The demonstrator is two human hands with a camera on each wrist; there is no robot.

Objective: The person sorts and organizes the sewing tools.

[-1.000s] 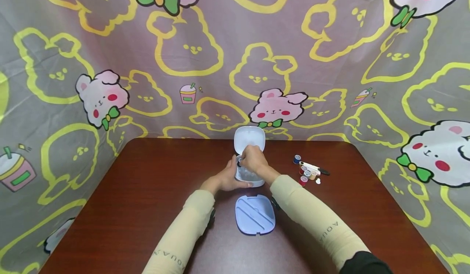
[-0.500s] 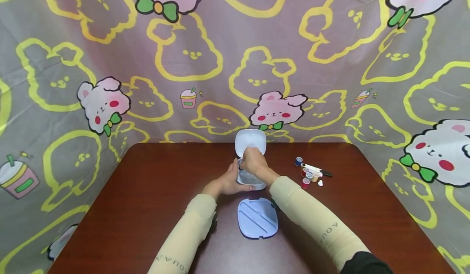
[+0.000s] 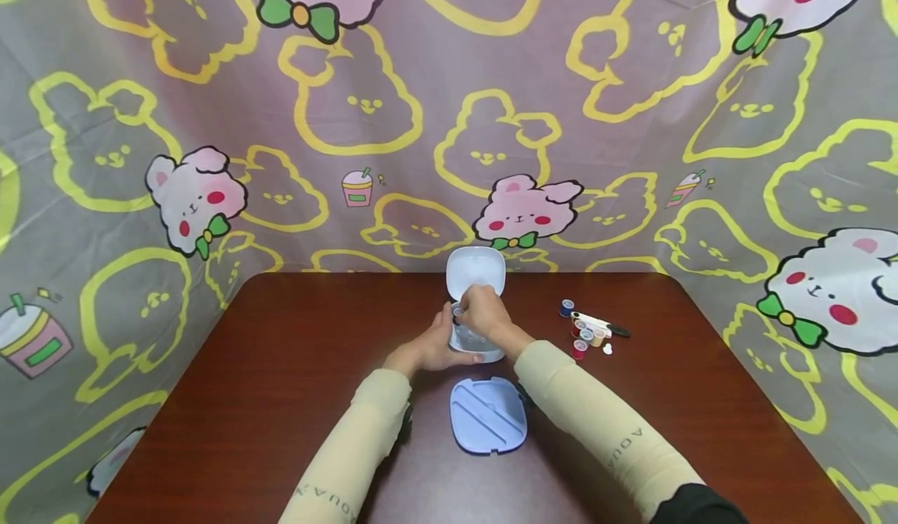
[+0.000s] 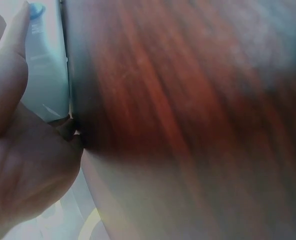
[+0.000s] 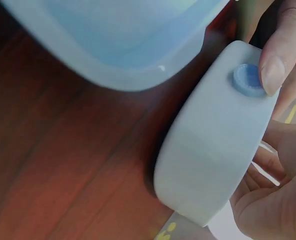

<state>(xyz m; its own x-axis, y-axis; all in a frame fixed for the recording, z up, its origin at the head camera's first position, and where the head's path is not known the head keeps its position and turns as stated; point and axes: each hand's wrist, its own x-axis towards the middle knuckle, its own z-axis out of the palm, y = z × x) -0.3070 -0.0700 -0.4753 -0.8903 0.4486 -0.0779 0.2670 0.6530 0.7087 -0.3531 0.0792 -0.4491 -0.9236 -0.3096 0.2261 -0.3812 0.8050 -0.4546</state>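
Observation:
A small white sewing box [image 3: 491,355] with its lid [image 3: 475,268] raised stands near the back of the table. My left hand [image 3: 435,345] grips its left side, thumb along the front wall by a blue button [image 5: 249,80]. Over the box, my right hand [image 3: 486,311] has its fingers curled down inside, pinching what looks like a dark thread spool [image 3: 457,319] at the left of the interior. The fingers largely hide the spool. In the right wrist view, part of the right hand [image 5: 280,197] shows beside the box wall.
A light blue divided tray [image 3: 487,416] lies in front of the box, between the forearms. To the right are a blue thread spool [image 3: 567,308], several other spools, a white and black tool [image 3: 599,323] and a small white piece [image 3: 607,348]. Patterned cloth hangs behind.
The head view has tilted and shifted slightly. My left hand keeps its grip on the box. The right hand stays inside it, its fingers shifting only a little around the dark spool.

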